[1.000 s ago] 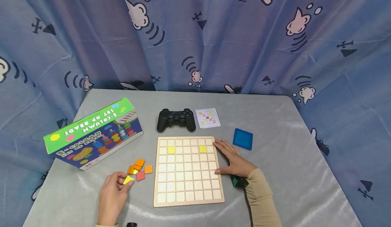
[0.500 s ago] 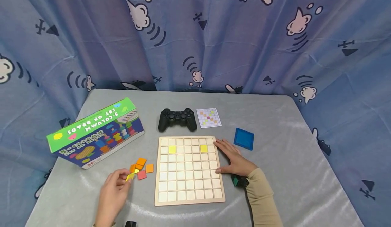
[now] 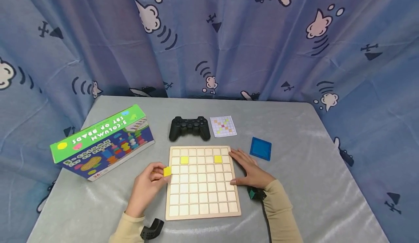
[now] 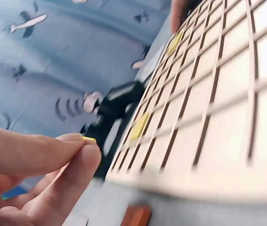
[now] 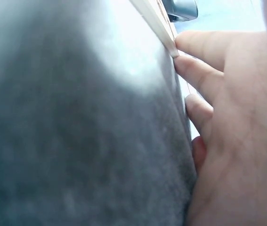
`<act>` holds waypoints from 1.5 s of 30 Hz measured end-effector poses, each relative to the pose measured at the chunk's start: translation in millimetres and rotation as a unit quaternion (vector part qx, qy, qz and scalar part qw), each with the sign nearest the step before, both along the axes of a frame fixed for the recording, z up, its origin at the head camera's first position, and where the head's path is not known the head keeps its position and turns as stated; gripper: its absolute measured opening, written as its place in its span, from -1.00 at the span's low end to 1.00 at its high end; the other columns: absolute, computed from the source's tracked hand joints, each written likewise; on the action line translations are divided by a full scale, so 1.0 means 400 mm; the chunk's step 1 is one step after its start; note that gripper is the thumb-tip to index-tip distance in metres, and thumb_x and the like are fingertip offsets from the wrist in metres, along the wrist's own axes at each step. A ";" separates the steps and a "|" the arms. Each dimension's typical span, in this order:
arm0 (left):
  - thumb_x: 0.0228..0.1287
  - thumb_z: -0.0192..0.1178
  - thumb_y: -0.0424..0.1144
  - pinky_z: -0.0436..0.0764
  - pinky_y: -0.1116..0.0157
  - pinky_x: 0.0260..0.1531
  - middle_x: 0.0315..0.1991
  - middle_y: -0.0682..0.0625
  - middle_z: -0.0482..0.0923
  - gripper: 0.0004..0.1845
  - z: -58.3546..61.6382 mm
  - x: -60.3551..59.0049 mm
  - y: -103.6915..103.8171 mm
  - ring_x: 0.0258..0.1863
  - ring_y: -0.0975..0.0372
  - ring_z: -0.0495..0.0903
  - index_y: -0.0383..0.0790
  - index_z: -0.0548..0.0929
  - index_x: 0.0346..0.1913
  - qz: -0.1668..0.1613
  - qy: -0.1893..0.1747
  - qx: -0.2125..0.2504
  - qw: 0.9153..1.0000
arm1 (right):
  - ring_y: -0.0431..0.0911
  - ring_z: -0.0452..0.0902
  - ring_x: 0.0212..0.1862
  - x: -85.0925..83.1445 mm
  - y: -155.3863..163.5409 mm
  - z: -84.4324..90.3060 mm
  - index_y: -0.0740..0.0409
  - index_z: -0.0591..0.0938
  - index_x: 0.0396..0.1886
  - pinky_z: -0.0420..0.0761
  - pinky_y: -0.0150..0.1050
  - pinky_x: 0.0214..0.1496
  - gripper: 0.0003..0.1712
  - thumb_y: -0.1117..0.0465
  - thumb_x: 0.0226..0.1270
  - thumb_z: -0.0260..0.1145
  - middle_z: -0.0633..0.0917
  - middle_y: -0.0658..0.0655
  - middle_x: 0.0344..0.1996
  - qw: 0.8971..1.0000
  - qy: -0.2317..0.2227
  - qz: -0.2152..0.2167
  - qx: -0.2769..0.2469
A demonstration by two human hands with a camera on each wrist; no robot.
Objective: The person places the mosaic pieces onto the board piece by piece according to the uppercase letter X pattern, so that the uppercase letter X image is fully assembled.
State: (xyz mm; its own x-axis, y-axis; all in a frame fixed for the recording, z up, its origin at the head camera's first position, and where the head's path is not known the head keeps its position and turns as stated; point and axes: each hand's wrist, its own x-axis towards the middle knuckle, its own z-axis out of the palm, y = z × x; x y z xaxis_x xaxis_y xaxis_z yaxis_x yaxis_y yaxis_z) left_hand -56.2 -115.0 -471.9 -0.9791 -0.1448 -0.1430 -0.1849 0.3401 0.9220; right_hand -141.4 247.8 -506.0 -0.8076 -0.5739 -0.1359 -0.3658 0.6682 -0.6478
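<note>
Left hand pinches a yellow tile between thumb and fingertips; the tile sits at the fingertips, right over the left edge of the board, level with its third row. In the left wrist view only a thin yellow sliver shows between the pads, so the grip looks shallow.

Right hand lies flat on the table, fingers straight and together, pressed along the board's right edge, thumb at the near side. It steadies the board and holds nothing.

Risks, as a judgement:
- Shallow pinch: the tile could slip or tip out before it reaches a cell.
- Cells are tight, with raised dividers; a tilted tile could rest on a divider instead of seating flat.
- Wrong cell: the card lies well beyond the fingertips, past the board's far edge, so a miscount of rows is easy.
- A drop onto the board could slide toward the two placed yellow tiles, just beyond the fingertips.

Versus half a second earlier: the left hand was down by the loose orange tiles near the box; it has now come across to the board edge with the tile. Those orange tiles are hidden in the head view; one orange edge shows by the left wrist. Right hand, board, controller and blue square are unchanged.
</note>
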 end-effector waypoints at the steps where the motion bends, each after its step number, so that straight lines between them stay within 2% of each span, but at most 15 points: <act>1: 0.10 0.36 -0.42 0.56 0.41 -0.33 -0.24 -0.06 0.60 -0.65 0.000 -0.009 0.008 -0.37 0.31 0.60 -0.19 0.58 -0.03 -0.004 0.002 -0.002 1.000 | 0.11 -0.28 0.53 0.001 0.000 -0.001 -0.05 0.07 0.53 -0.18 0.26 0.41 0.13 -0.23 0.05 0.42 0.05 0.02 0.51 1.000 0.000 0.000 0.000; 8: 0.06 0.41 -0.38 0.54 0.38 -0.46 -0.31 -0.02 0.62 -0.66 -0.004 -0.071 0.063 -0.45 0.27 0.60 -0.16 0.62 -0.07 -0.043 0.016 0.017 0.999 | 0.10 -0.27 0.53 0.006 0.003 -0.007 -0.09 0.06 0.52 -0.17 0.28 0.41 0.13 -0.24 0.05 0.42 0.04 -0.01 0.52 1.000 0.001 -0.003 0.000; 15: 0.05 0.44 -0.29 0.40 0.39 -0.55 -0.50 0.11 0.57 -0.71 -0.029 -0.116 0.105 -0.60 0.28 0.42 -0.10 0.63 -0.14 -0.092 0.016 -0.040 0.995 | 0.10 -0.27 0.53 0.003 0.002 -0.005 -0.10 0.06 0.53 -0.18 0.27 0.41 0.12 -0.24 0.05 0.42 0.04 0.00 0.52 1.000 0.002 -0.002 -0.002; 21: 0.01 0.46 -0.28 0.42 0.38 -0.49 -0.55 0.17 0.53 -0.72 -0.052 -0.120 0.124 -0.60 0.32 0.41 -0.13 0.65 -0.19 -0.115 0.039 -0.085 0.989 | 0.11 -0.27 0.53 0.001 -0.001 -0.004 -0.07 0.06 0.53 -0.17 0.27 0.41 0.13 -0.23 0.05 0.42 0.05 0.02 0.51 1.000 0.003 0.002 0.000; 27: 0.01 0.46 -0.26 0.44 0.34 -0.42 -0.56 0.18 0.47 -0.73 -0.056 -0.121 0.133 -0.58 0.33 0.39 -0.14 0.64 -0.20 -0.127 0.052 -0.131 0.982 | 0.14 -0.26 0.53 -0.001 0.002 -0.006 -0.03 0.07 0.52 -0.17 0.29 0.40 0.13 -0.22 0.05 0.43 0.05 0.04 0.51 1.000 0.009 0.005 -0.004; 37: 0.00 0.43 -0.37 0.41 0.36 -0.47 -0.54 0.11 0.48 -0.74 -0.054 -0.117 0.132 -0.59 0.30 0.37 -0.22 0.65 -0.21 -0.136 0.045 -0.122 0.982 | 0.14 -0.27 0.53 -0.006 0.004 -0.010 -0.04 0.06 0.53 -0.17 0.30 0.39 0.13 -0.23 0.06 0.42 0.04 0.03 0.52 1.000 0.012 0.011 -0.003; 45: 0.00 0.42 -0.38 0.39 0.37 -0.49 -0.53 0.09 0.48 -0.73 -0.056 -0.116 0.131 -0.59 0.30 0.36 -0.23 0.64 -0.19 -0.139 0.050 -0.126 0.981 | 0.14 -0.27 0.53 -0.004 0.002 -0.008 -0.03 0.07 0.52 -0.17 0.31 0.39 0.13 -0.22 0.06 0.43 0.05 0.04 0.51 1.000 0.009 0.008 -0.005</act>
